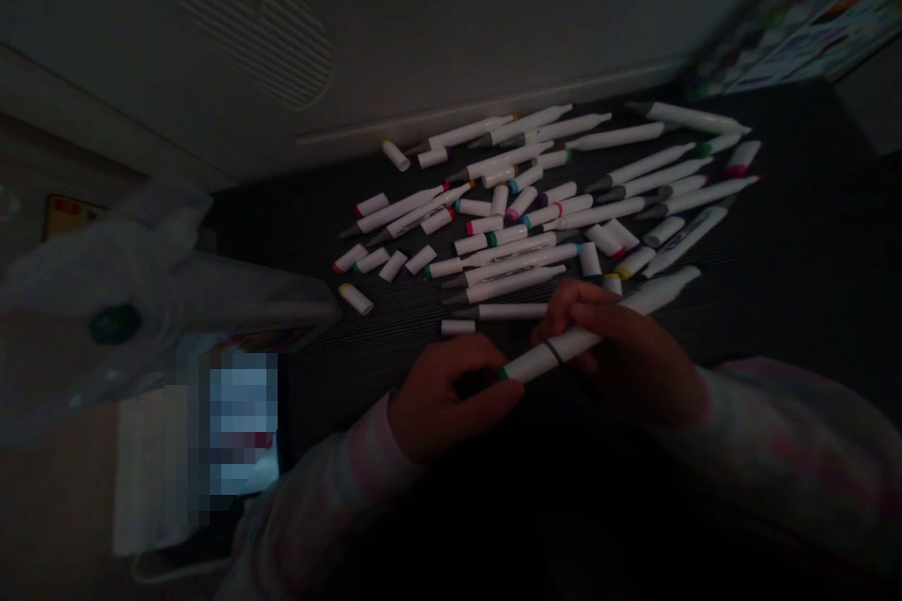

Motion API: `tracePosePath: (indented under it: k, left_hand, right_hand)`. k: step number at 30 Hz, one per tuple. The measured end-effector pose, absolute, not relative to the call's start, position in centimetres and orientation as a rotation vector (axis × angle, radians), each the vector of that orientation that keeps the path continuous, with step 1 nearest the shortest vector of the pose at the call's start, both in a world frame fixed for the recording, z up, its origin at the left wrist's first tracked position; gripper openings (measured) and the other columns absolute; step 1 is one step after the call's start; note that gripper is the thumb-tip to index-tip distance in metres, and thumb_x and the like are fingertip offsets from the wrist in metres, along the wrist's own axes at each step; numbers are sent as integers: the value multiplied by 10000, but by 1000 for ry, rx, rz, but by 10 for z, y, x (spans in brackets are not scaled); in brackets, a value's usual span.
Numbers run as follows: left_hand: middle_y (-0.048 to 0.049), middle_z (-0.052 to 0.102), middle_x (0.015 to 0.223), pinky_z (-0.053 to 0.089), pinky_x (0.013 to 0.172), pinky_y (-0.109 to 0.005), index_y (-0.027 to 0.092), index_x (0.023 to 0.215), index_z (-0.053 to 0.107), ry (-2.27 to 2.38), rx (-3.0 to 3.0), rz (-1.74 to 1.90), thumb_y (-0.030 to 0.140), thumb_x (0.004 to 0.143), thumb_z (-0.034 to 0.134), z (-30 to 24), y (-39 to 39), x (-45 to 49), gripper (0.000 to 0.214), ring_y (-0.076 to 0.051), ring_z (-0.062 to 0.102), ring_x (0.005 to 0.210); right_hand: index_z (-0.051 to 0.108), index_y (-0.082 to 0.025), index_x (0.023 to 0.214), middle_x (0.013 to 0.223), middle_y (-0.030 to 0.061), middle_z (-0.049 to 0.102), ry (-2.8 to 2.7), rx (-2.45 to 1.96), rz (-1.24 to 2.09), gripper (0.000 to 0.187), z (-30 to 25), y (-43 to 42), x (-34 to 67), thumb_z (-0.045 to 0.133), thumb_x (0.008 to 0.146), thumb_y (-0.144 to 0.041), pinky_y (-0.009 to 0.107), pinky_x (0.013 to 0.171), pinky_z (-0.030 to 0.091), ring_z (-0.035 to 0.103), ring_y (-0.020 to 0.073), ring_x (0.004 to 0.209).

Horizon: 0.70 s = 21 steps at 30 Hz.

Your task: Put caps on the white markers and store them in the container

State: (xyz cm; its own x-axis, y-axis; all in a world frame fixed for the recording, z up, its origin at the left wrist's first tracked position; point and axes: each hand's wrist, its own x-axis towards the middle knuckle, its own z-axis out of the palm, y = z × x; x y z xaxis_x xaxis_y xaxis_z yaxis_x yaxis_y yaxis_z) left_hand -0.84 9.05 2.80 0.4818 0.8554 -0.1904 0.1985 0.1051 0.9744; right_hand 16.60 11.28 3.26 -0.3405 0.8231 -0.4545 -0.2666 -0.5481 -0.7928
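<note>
White marker (582, 339), held two-handed.
Its barrel (659, 294) lies in the right hand (645, 362), fingers wrapped around it; the left hand (443, 394), fingertips pinched, grips its green-ended cap (530, 364) at eight o'clock.

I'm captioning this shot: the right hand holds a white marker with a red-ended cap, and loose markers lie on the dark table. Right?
Not quite: the head view shows a green-ended cap, not red, on the white marker in the right hand. The rest stands.
</note>
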Motion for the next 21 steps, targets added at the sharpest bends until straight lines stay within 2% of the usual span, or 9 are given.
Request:
tracePosePath:
  k: [9, 17, 21]
  left_hand:
    - [-5, 513, 578, 358, 533, -226, 130, 615, 535, 1064, 1449, 618, 315, 715, 506, 27, 90, -6, 213, -108, 462, 550]
    - [20, 476, 536, 335, 502, -209, 145, 579, 503, 1120, 1491, 694, 287, 684, 537, 25, 89, -6, 179, -87, 432, 513]
    - [21, 456, 531, 326, 495, -212, 145, 579, 502, 1126, 1478, 675, 302, 711, 508, 26, 89, -7, 205, -90, 424, 515]
  right_hand:
    - [542, -174, 611, 368, -58, 354, -827, -1161, 1935, 150, 31, 112, 167, 503, 709, -279, 254, 462, 249, 336, 99, 415]
    - [524, -181, 594, 355, -57, 325, -774, -1125, 1916, 169, 32, 113, 166, 496, 717, -292, 252, 441, 232, 321, 101, 401]
    - [520, -184, 590, 353, -54, 322, -790, -1136, 1890, 171, 34, 114, 167, 495, 712, -300, 252, 442, 248, 329, 105, 403]
